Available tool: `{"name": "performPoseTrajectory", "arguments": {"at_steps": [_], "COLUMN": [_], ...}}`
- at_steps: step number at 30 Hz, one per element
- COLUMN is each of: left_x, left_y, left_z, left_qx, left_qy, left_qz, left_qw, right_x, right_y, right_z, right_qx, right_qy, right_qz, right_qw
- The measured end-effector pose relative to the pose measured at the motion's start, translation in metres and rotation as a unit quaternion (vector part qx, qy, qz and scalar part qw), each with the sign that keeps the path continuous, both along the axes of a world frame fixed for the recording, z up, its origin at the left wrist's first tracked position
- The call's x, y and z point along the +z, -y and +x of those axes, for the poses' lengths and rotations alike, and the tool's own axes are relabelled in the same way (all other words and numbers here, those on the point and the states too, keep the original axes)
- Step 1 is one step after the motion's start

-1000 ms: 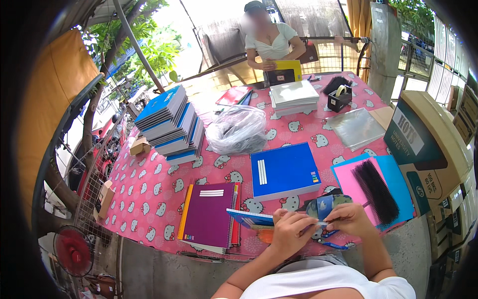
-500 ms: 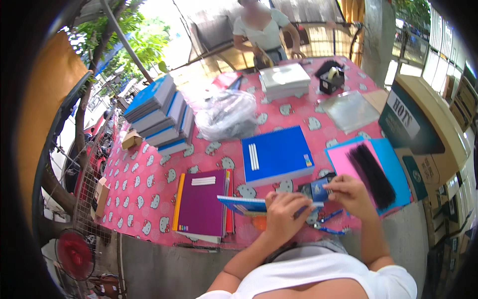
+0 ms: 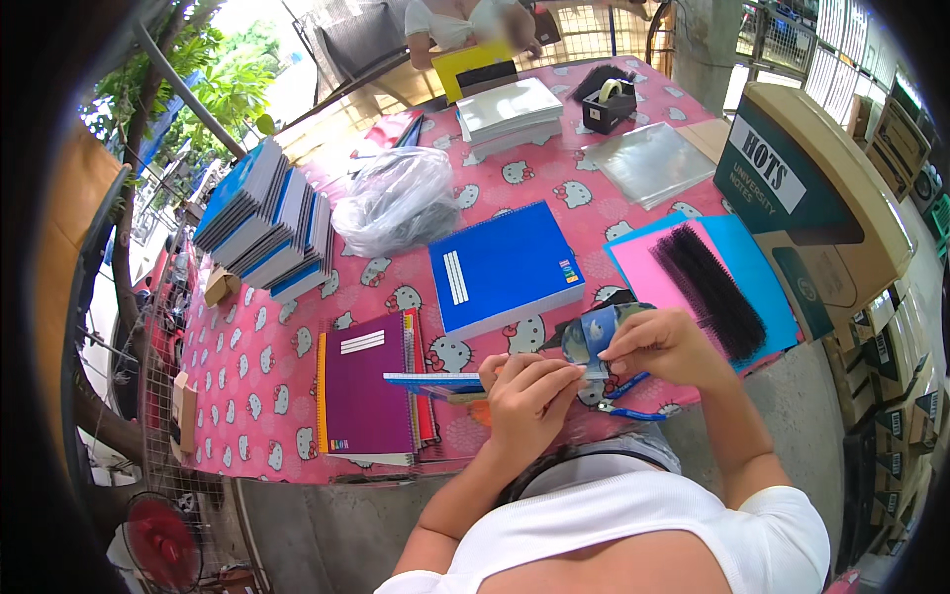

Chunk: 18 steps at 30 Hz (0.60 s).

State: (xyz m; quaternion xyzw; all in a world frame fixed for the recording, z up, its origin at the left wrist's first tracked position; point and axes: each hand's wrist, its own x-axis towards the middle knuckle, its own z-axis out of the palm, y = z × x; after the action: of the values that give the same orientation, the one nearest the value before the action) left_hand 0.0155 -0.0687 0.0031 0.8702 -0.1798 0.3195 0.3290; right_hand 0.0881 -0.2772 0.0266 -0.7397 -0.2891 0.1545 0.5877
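Observation:
My left hand [image 3: 534,394] is closed around the right end of a thin blue spiral notebook [image 3: 427,384], seen almost edge-on above the table's near edge. Just to its right, my right hand [image 3: 658,348] has thumb and fingers pinched together at the notebook's end. What sits in that pinch is too small to make out. Beyond the fingertips lies a dark blue, glossy piece [image 3: 594,329], partly hidden by my right hand. Blue-handled pliers [image 3: 633,410] rest below my right hand. A thick stack of blue spiral notebooks [image 3: 507,267] lies in front of my hands.
Purple notebooks [image 3: 366,386] lie left. Farther back are tall notebook piles [image 3: 267,223], a plastic bag [image 3: 396,203], white-topped notebooks [image 3: 510,109] and a tape dispenser [image 3: 609,107]. Black combs of binding wire [image 3: 708,292] and a carton [image 3: 811,198] are right. A person [image 3: 465,30] stands opposite.
My view has shifted, so the table's things sit farther left. My hands stay at the notebook's end. The person opposite now has a yellow-covered item raised over the table.

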Motion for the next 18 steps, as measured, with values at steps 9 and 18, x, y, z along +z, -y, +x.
{"name": "performPoseTrajectory", "arguments": {"at_steps": [9, 18], "left_x": [-0.002, 0.009], "left_y": [0.0, 0.004], "left_z": [-0.005, -0.001], "left_qx": [-0.009, 0.051], "left_qy": [-0.009, -0.052], "left_qz": [-0.006, 0.029], "left_qw": [1.0, 0.997], "right_x": [0.0, 0.007], "right_y": [0.003, -0.007], "right_z": [0.001, -0.031], "right_qx": [0.068, -0.084], "right_qy": [0.063, 0.189], "right_qz": [-0.05, -0.104], "right_qw": [0.994, 0.973]}}
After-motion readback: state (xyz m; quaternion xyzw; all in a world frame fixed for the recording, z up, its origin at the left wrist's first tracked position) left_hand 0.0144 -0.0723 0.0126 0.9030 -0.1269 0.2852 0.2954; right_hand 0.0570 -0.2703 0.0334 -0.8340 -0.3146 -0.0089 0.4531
